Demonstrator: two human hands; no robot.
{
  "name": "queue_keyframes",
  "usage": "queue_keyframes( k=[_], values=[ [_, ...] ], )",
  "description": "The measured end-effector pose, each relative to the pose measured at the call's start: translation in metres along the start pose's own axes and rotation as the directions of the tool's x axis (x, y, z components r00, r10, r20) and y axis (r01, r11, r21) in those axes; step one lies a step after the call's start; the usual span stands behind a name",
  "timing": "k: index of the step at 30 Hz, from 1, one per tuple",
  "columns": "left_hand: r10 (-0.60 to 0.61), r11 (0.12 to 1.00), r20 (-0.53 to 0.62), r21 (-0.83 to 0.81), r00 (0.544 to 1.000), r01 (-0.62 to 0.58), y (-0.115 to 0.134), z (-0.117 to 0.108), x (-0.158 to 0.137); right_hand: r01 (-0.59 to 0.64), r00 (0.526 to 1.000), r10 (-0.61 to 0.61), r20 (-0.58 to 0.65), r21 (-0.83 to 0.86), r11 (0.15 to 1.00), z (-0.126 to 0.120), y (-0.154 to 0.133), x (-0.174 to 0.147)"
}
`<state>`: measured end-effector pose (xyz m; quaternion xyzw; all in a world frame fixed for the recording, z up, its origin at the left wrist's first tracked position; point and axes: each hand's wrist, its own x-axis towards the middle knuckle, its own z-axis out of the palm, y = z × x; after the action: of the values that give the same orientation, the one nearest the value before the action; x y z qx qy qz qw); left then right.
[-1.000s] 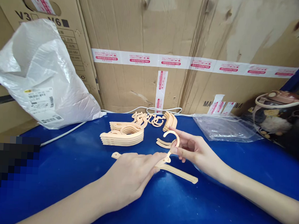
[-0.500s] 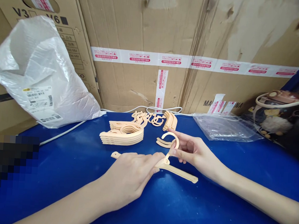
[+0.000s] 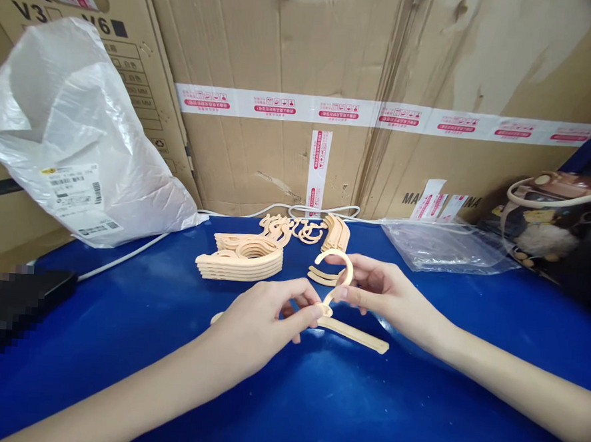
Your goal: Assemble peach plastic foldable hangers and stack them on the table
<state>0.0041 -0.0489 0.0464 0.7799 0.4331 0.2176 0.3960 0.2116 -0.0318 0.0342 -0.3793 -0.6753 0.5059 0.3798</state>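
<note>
A cream folding clothes hanger is between my hands, low over the blue table. My right hand (image 3: 384, 286) is closed on its curved hook (image 3: 347, 269), thumb against the stem. At the joint under the hook, the thumb and fingers of my left hand (image 3: 262, 322) pinch the hanger. One hanger arm (image 3: 357, 335) slants out to the right; most of the other lies hidden behind my left hand, with only its tip showing. Beyond my hands lie a stack of folded hangers (image 3: 240, 265), loose hooks (image 3: 309, 232) and loose hanger arms (image 3: 337, 234).
A stuffed white plastic bag (image 3: 80, 134) leans at the left against cardboard boxes (image 3: 259, 159). At the back right lie a clear plastic bag (image 3: 444, 247) and a dark bag with a fluffy pompom (image 3: 542, 239). A white cable (image 3: 123, 257) runs along the back.
My left hand has gone from lying over the hanger arms to pinching the joint with thumb and fingers. My right hand stays on the hook. The view has shifted slightly.
</note>
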Motion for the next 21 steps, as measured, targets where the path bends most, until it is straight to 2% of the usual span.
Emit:
queue_keyframes(
  k=[4,7,10,14,17,21],
  values=[
    [-0.165,0.948,0.095,-0.259,0.982,0.184,-0.002,-0.003,0.011,0.039,0.995,-0.012,0.099,-0.280,0.959,-0.005,0.006,0.000],
    [-0.222,0.911,0.103,-0.333,0.970,0.244,-0.001,-0.006,0.018,0.161,0.985,-0.102,0.142,-0.514,0.843,-0.005,0.008,-0.003],
    [-0.251,0.875,0.120,-0.395,0.960,0.278,-0.003,-0.007,0.022,0.280,0.959,-0.175,0.221,-0.657,0.700,-0.001,0.006,-0.008],
    [-0.237,0.838,0.144,-0.470,0.961,0.277,-0.012,-0.004,0.019,0.315,0.947,-0.147,0.286,-0.735,0.600,0.002,0.003,-0.011],
    [-0.209,0.817,0.162,-0.514,0.965,0.263,-0.015,-0.001,0.015,0.355,0.932,-0.149,0.330,-0.751,0.557,0.001,0.002,-0.010],
    [-0.209,0.786,0.130,-0.567,0.969,0.246,-0.011,0.001,0.009,0.402,0.910,-0.146,0.387,-0.746,0.530,-0.003,0.000,-0.008]
  ],
)
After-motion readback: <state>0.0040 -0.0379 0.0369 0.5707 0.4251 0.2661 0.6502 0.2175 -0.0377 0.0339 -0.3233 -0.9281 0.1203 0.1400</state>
